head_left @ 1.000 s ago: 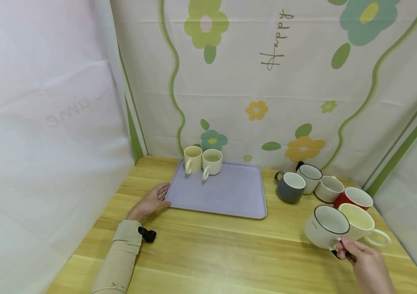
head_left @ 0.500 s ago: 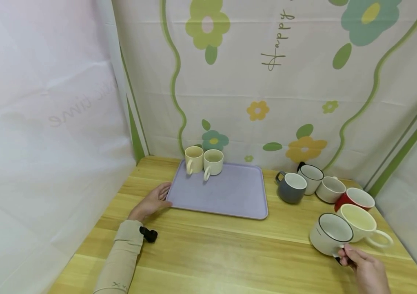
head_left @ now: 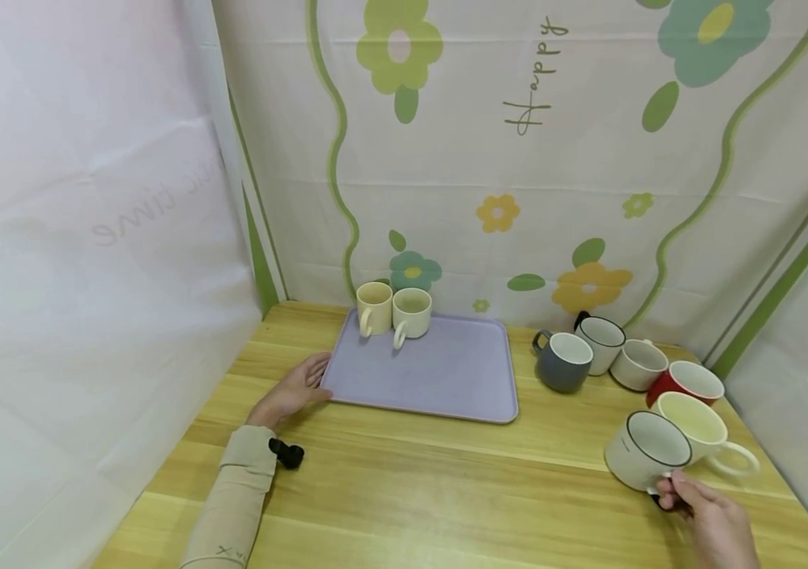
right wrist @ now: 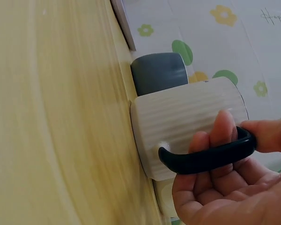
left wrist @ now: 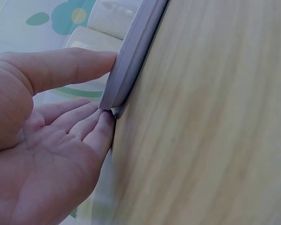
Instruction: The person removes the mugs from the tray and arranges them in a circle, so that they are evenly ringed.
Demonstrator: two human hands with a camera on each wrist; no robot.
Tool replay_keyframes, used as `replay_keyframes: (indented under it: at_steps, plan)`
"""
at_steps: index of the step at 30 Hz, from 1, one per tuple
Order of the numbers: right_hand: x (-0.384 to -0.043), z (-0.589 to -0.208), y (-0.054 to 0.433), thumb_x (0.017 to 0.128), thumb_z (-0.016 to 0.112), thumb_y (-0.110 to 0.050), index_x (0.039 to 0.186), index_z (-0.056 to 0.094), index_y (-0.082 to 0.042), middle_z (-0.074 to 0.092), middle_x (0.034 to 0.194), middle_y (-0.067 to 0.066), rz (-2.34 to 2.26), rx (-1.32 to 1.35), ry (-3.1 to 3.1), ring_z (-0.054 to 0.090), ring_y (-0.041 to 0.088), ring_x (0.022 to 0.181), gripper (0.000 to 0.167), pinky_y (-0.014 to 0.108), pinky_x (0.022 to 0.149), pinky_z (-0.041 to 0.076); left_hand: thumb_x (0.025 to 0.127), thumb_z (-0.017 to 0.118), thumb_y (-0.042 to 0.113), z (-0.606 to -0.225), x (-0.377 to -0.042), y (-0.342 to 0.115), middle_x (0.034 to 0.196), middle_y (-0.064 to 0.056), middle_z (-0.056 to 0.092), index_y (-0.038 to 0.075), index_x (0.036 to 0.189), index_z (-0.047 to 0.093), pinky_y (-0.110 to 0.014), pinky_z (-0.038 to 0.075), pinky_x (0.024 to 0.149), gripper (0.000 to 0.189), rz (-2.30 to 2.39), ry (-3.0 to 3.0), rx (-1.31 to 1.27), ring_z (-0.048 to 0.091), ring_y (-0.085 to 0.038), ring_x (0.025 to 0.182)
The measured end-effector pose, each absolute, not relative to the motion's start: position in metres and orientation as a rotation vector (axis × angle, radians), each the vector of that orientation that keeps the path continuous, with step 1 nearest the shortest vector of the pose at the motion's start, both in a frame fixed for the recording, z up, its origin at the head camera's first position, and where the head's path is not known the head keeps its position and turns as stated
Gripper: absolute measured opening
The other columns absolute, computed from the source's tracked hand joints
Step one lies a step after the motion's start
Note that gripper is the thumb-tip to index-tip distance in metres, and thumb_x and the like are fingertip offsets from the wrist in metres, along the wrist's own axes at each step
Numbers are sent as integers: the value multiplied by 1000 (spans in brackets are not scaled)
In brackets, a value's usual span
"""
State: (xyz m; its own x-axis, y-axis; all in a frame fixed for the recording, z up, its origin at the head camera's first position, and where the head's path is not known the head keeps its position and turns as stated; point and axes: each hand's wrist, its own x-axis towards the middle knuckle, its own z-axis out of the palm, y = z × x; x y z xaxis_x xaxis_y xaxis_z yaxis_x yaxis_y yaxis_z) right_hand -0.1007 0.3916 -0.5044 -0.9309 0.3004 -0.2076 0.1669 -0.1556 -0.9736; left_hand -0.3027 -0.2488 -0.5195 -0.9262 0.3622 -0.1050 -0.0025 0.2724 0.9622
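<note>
"Round white mug with a black rim (head_left: 646, 452) has moved a bit right, beside the round pale-yellow mug (head_left: 694, 423)."
"And the hands?"
"Apart. Right hand (head_left: 713, 514) grips the white mug's black handle (right wrist: 208, 159); left hand (head_left: 293, 391), fingers straight, touches the flat purple plastic-looking tray (head_left: 439, 381)."
"Tips?"
"Keep it level. Don't bump!"

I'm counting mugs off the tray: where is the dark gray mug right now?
In the head view, the dark gray mug stands on the wooden table, right of the lilac tray and just front-left of a black-rimmed white mug.
</note>
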Motion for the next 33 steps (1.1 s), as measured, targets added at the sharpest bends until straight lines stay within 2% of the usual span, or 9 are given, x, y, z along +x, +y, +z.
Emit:
replay_keyframes:
  at_steps: [5, 15, 21, 25, 27, 29, 31, 33]
  plan:
    - [-101, -499, 391, 107, 62, -36, 79, 80, -31, 75, 78, -15, 2079, -645, -2176, 66, 1, 73, 33, 13, 69, 57, 101, 65, -3, -518, -302, -248, 178, -20, 7, 2, 169, 10, -54, 16, 135, 88, 1687, 2248, 314, 8, -42, 165]
    - [-103, -497, 395, 108, 58, -42, 87, 80, -24, 75, 79, -14, 1877, -663, -2382, 67, -1, 75, 35, 11, 70, 56, 101, 65, -3, -517, -302, -247, 178, -21, 7, 1, 169, 10, -54, 16, 136, 88, 1694, 2242, 314, 8, -42, 165]
    - [-102, -498, 398, 110, 51, -46, 101, 81, -11, 76, 82, -15, 1650, -627, -2555, 68, -3, 77, 47, 9, 71, 54, 100, 66, -3, -517, -302, -248, 178, -21, 7, 0, 169, 10, -54, 16, 136, 89, 1693, 2252, 317, 8, -42, 165]
    - [-102, -498, 402, 111, 46, -52, 113, 79, -2, 77, 85, -13, 1485, -592, -2686, 67, -6, 80, 59, 4, 71, 44, 100, 66, -3, -517, -302, -248, 178, -21, 6, 0, 169, 9, -55, 15, 136, 89, 1692, 2251, 323, 7, -43, 165]
    - [-103, -496, 405, 109, 43, -58, 119, 78, -2, 80, 89, -8, 1385, -614, -2767, 66, -6, 83, 67, 6, 71, 40, 100, 65, -3, -517, -302, -248, 178, -21, 6, 0, 169, 9, -55, 15, 136, 89, 1691, 2250, 323, 7, -43, 165]
    - [-103, -492, 407, 107, 41, -65, 128, 74, -1, 82, 103, 6, 1253, -674, -2837, 73, 10, 98, 75, 15, 82, 47, 101, 65, -3, -517, -302, -248, 178, -21, 6, 0, 169, 9, -55, 15, 136, 89, 1689, 2250, 322, 7, -43, 165]
    - [-101, -486, 410, 104, 40, -71, 138, 69, -2, 78, 121, 20, 1109, -756, -2897, 71, 30, 114, 82, 31, 90, 53, 101, 65, -3, -517, -302, -248, 178, -21, 6, 0, 169, 9, -54, 16, 136, 88, 1689, 2250, 320, 8, -42, 165]
    - [-98, -480, 411, 103, 42, -72, 140, 67, -3, 72, 131, 27, 976, -783, -2901, 65, 46, 119, 82, 46, 85, 55, 100, 65, -4, -517, -302, -248, 178, -20, 6, 0, 169, 9, -54, 16, 136, 88, 1690, 2248, 315, 8, -42, 165]
